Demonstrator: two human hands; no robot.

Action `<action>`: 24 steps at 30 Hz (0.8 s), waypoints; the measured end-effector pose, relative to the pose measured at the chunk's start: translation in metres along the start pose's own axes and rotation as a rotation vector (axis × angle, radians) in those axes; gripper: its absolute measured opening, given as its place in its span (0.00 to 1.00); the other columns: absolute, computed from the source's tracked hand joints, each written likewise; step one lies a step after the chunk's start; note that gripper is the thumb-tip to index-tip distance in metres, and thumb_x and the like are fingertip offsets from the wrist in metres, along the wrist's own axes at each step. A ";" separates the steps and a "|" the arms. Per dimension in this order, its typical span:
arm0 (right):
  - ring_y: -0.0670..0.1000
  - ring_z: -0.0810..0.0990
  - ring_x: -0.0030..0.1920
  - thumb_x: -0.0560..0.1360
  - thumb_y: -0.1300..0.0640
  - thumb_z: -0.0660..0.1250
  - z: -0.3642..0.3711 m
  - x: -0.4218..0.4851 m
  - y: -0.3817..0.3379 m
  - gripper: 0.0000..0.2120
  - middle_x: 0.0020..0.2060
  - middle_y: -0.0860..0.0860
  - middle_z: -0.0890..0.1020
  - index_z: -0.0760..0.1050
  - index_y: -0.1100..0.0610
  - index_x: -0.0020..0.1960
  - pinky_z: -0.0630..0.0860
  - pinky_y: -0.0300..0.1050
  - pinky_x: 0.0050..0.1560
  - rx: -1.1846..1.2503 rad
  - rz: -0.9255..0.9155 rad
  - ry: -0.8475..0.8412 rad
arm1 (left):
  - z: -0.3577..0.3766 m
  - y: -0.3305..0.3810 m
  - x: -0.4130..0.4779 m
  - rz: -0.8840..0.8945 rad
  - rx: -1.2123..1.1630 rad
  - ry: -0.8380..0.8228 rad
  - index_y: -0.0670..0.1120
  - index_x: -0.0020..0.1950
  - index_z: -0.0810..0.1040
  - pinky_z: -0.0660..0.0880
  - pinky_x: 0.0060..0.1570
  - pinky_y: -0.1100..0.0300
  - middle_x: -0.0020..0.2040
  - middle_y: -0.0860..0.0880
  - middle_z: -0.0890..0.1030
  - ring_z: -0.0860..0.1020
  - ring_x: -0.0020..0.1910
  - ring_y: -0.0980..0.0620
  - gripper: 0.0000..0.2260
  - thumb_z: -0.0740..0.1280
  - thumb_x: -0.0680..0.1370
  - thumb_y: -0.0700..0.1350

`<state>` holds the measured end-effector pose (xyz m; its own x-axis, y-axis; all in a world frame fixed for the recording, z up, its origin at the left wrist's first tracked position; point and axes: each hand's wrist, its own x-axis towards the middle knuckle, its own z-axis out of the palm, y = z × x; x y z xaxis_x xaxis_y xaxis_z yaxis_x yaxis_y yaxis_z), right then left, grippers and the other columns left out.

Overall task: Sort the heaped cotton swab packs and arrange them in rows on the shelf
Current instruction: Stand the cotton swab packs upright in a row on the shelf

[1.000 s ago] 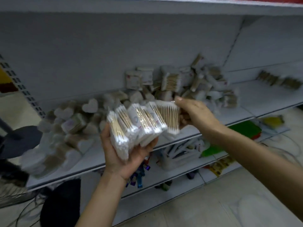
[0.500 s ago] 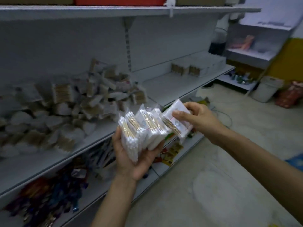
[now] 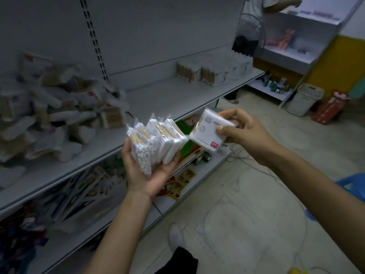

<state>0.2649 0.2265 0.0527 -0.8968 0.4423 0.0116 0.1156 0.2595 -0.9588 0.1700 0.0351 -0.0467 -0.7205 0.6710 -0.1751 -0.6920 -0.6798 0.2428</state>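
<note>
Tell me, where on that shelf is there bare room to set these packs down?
The shelf lies bare between the heaped packs on its left and the neat rows at its far end. The heap's side is crowded.

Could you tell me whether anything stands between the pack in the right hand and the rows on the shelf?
Nothing visible does: the single pack in the right hand faces bare shelf before the rows; the heap lies further left.

shop | gondola shelf (image 3: 162, 95) | stocked packs (image 3: 213, 73) | goods below (image 3: 183, 178)
</note>
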 end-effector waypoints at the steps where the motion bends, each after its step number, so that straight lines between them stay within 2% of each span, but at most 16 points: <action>1: 0.51 0.84 0.46 0.75 0.65 0.66 -0.007 0.017 0.003 0.09 0.47 0.54 0.82 0.73 0.56 0.53 0.82 0.44 0.44 0.053 0.020 0.017 | -0.002 -0.003 0.021 -0.003 -0.034 0.012 0.47 0.68 0.75 0.75 0.59 0.46 0.66 0.40 0.74 0.71 0.66 0.41 0.34 0.67 0.68 0.64; 3: 0.52 0.84 0.45 0.76 0.64 0.65 -0.021 0.051 0.009 0.09 0.46 0.54 0.83 0.73 0.57 0.55 0.82 0.45 0.44 0.185 0.046 0.037 | 0.001 -0.012 0.066 -0.019 -0.074 0.029 0.46 0.64 0.77 0.77 0.55 0.46 0.61 0.40 0.76 0.75 0.60 0.41 0.31 0.67 0.68 0.63; 5: 0.52 0.84 0.44 0.77 0.63 0.64 -0.029 0.086 0.018 0.09 0.46 0.54 0.83 0.74 0.57 0.57 0.82 0.46 0.46 0.273 0.067 0.039 | 0.017 -0.025 0.110 -0.078 -0.064 0.044 0.45 0.64 0.78 0.77 0.56 0.46 0.61 0.40 0.77 0.77 0.58 0.41 0.31 0.67 0.68 0.63; 8: 0.49 0.82 0.43 0.77 0.60 0.65 -0.033 0.140 0.040 0.09 0.45 0.53 0.83 0.76 0.57 0.57 0.80 0.40 0.42 0.188 0.107 0.083 | 0.045 -0.045 0.166 -0.152 0.017 0.016 0.45 0.68 0.75 0.69 0.65 0.42 0.65 0.38 0.76 0.74 0.64 0.38 0.33 0.67 0.68 0.63; 10: 0.48 0.79 0.50 0.76 0.57 0.67 -0.045 0.174 0.052 0.13 0.52 0.52 0.80 0.75 0.55 0.60 0.77 0.35 0.43 -0.014 0.042 0.167 | 0.060 -0.048 0.197 -0.172 0.023 0.015 0.45 0.69 0.74 0.68 0.66 0.43 0.65 0.38 0.77 0.75 0.64 0.39 0.33 0.67 0.69 0.62; 11: 0.48 0.77 0.55 0.75 0.55 0.68 -0.054 0.189 0.055 0.17 0.56 0.51 0.77 0.73 0.52 0.64 0.76 0.36 0.49 -0.207 -0.046 0.189 | 0.064 -0.045 0.211 -0.183 0.032 0.013 0.45 0.69 0.74 0.69 0.66 0.44 0.65 0.38 0.77 0.75 0.63 0.40 0.33 0.67 0.68 0.62; 13: 0.50 0.72 0.62 0.74 0.57 0.70 -0.069 0.212 0.055 0.26 0.64 0.51 0.71 0.67 0.49 0.70 0.74 0.47 0.58 -0.584 -0.295 0.117 | 0.067 -0.037 0.231 -0.184 0.126 0.024 0.45 0.65 0.78 0.69 0.65 0.46 0.62 0.39 0.79 0.78 0.59 0.41 0.30 0.66 0.68 0.61; 15: 0.56 0.70 0.65 0.69 0.62 0.73 -0.075 0.234 0.050 0.33 0.69 0.56 0.68 0.66 0.50 0.72 0.73 0.55 0.60 -1.050 -0.652 -0.032 | 0.070 -0.031 0.252 -0.176 0.199 0.052 0.44 0.56 0.83 0.72 0.61 0.48 0.57 0.40 0.82 0.82 0.52 0.42 0.26 0.64 0.70 0.61; 17: 0.60 0.71 0.64 0.66 0.66 0.73 -0.076 0.259 0.045 0.35 0.70 0.59 0.69 0.68 0.53 0.70 0.72 0.54 0.57 -1.341 -0.931 -0.164 | 0.071 -0.028 0.269 -0.161 0.206 0.079 0.43 0.54 0.84 0.73 0.58 0.47 0.55 0.40 0.83 0.83 0.49 0.43 0.25 0.61 0.73 0.62; 20: 0.58 0.77 0.59 0.71 0.65 0.61 -0.080 0.299 0.042 0.24 0.65 0.58 0.75 0.71 0.57 0.67 0.76 0.52 0.51 -1.326 -1.102 -0.306 | 0.072 -0.025 0.289 -0.094 0.119 0.141 0.42 0.51 0.84 0.71 0.59 0.47 0.54 0.41 0.83 0.82 0.51 0.42 0.25 0.63 0.73 0.62; 22: 0.59 0.80 0.50 0.71 0.62 0.57 -0.082 0.326 0.045 0.18 0.56 0.57 0.80 0.74 0.58 0.60 0.77 0.52 0.43 -1.305 -1.168 -0.379 | 0.073 -0.022 0.300 -0.020 0.092 0.177 0.43 0.49 0.85 0.71 0.60 0.48 0.54 0.42 0.83 0.80 0.53 0.43 0.23 0.64 0.72 0.61; 24: 0.59 0.78 0.43 0.69 0.63 0.56 -0.081 0.354 0.049 0.16 0.47 0.57 0.80 0.75 0.59 0.54 0.74 0.49 0.36 -1.255 -1.228 -0.474 | 0.072 -0.022 0.312 0.060 0.082 0.223 0.45 0.51 0.85 0.71 0.60 0.49 0.54 0.43 0.83 0.80 0.53 0.44 0.22 0.64 0.73 0.61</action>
<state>-0.0123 0.4654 0.0328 -0.7171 -0.6731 0.1806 -0.6144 0.7329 0.2921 -0.0363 0.2807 -0.0375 -0.7583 0.5421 -0.3621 -0.6485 -0.6841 0.3338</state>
